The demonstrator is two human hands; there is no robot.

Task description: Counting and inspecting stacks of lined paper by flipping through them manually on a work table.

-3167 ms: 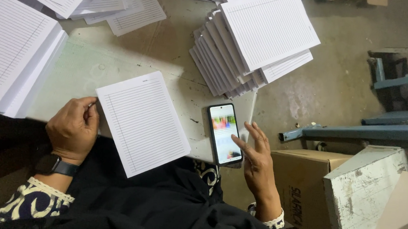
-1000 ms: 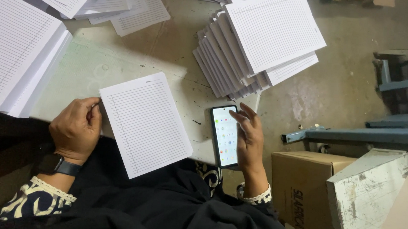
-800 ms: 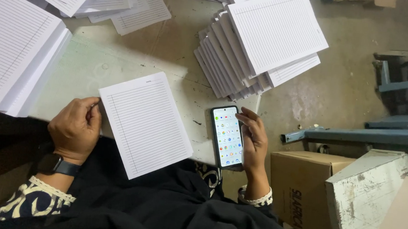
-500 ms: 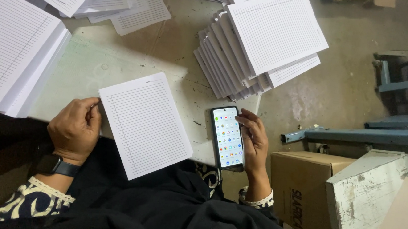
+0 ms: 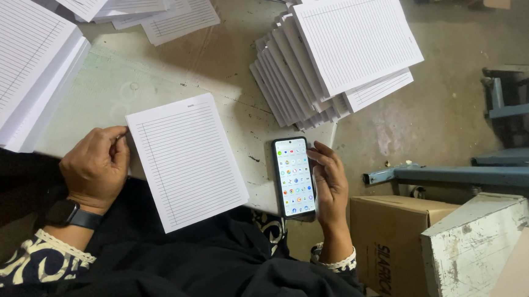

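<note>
**Phone at the edge, ruled sheet under the left hand**

Nearest the camera, the person's left hand (image 5: pixel 95 167), a dark watch on its wrist, rests loosely curled with its fingertips on the left edge of a white ruled paper sheet (image 5: pixel 185 160). This sheet lies tilted on the pale, scuffed work surface (image 5: pixel 158 81), its lower corner hanging over the near edge above the dark clothing. To the right, the right hand (image 5: pixel 329 184) cups a black smartphone with a lit screen of coloured icons (image 5: pixel 294 177), fingers wrapped along its right side and thumb near the glass. The phone sits at the surface's front right corner, partly past the edge.

A brown cardboard box (image 5: pixel 387 248) and a worn white wooden block (image 5: pixel 476 247) stand on the floor below that corner.

Further off, a fanned stack of white ruled pads (image 5: pixel 337 55) leans close to the right edge, a thick pile of ruled sheets (image 5: pixel 18 66) lies at the left, and loose sheets (image 5: pixel 145 0) are at the back.

The likely risk is the phone slipping off the corner if the grip loosens, and the overhanging sheet could slide into the lap if the left fingertips lift
</note>
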